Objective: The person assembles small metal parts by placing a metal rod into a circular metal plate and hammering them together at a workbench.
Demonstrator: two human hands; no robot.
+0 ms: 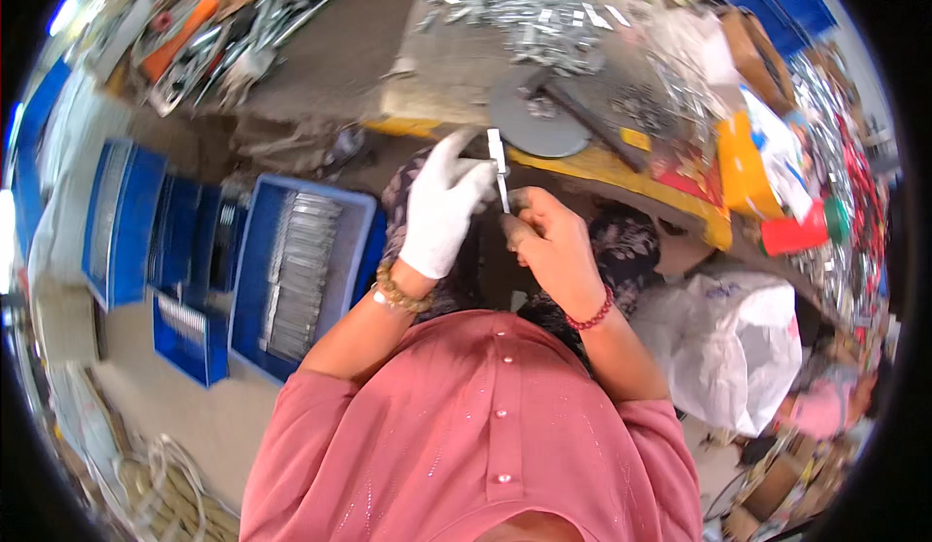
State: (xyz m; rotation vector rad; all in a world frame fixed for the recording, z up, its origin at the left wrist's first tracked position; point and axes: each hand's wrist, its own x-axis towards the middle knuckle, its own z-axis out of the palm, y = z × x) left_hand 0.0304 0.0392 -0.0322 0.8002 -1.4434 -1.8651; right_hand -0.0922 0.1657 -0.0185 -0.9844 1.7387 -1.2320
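Note:
In front of my lap I hold a slim, bright metal strip (pixel 500 168), wider at its upper end and narrow below. My left hand (pixel 442 202), in a white glove, is closed on its upper part from the left. The bare fingers of my right hand (pixel 558 243) pinch the lower end, which they partly hide. Just beyond the strip, a round grey plate (pixel 519 132) lies at the workbench edge. A hammer (pixel 597 127) rests across this plate, its handle pointing to the near right. A heap of small shiny metal parts (pixel 515 8) lies farther back.
At left, a blue crate (pixel 364 214) holds rows of metal strips, with more blue bins (pixel 126 222) beside it. The workbench (pixel 417 91) has a yellow edge. On the right are an orange-yellow box (pixel 743 168), a red container (pixel 791 234) and a white sack (pixel 723 348).

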